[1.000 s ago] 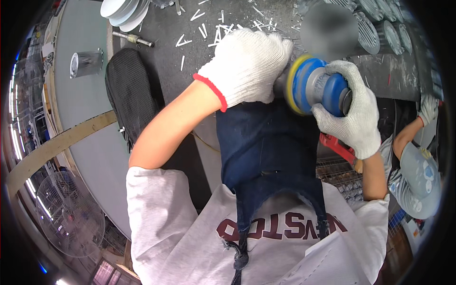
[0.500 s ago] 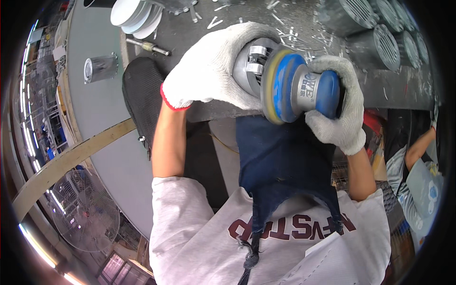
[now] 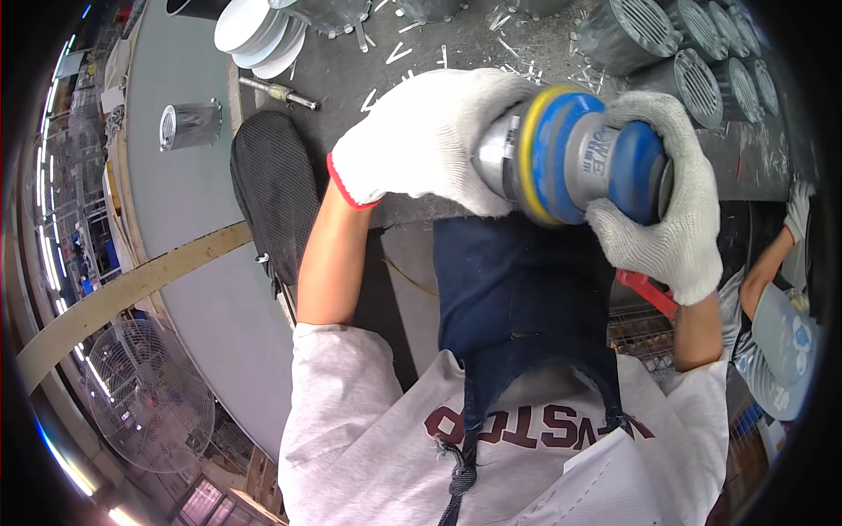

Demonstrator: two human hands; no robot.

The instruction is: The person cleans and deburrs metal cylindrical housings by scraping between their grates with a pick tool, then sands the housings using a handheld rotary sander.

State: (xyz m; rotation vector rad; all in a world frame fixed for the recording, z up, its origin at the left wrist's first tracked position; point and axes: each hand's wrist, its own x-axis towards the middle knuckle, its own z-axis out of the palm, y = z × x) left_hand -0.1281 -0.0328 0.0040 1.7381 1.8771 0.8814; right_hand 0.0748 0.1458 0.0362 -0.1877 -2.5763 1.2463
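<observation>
In my gloved right hand (image 3: pixel 688 206) is a blue and grey orbital sander (image 3: pixel 592 158), the fingers wrapped round its rounded end. Its yellow-edged pad faces left, up against a shiny round metal part (image 3: pixel 495 158). My gloved left hand (image 3: pixel 430 136) grips that part, and the glove hides most of it. Both are raised above the near edge of the dark workbench (image 3: pixel 417 206).
Slotted metal cylinders (image 3: pixel 627 31) crowd the far right, and white discs (image 3: pixel 250 31) are stacked far left. Small metal strips (image 3: pixel 399 54) litter the bench near a metal rod tool (image 3: pixel 279 92). Another cylinder (image 3: pixel 190 127) lies left. A fan (image 3: pixel 151 399) and another person's arm (image 3: pixel 767 267) flank me.
Both hands, the sander and the metal part have shifted right. The metal part has turned, so its clip-like fittings no longer show, and the sander pad now covers more of its end.
</observation>
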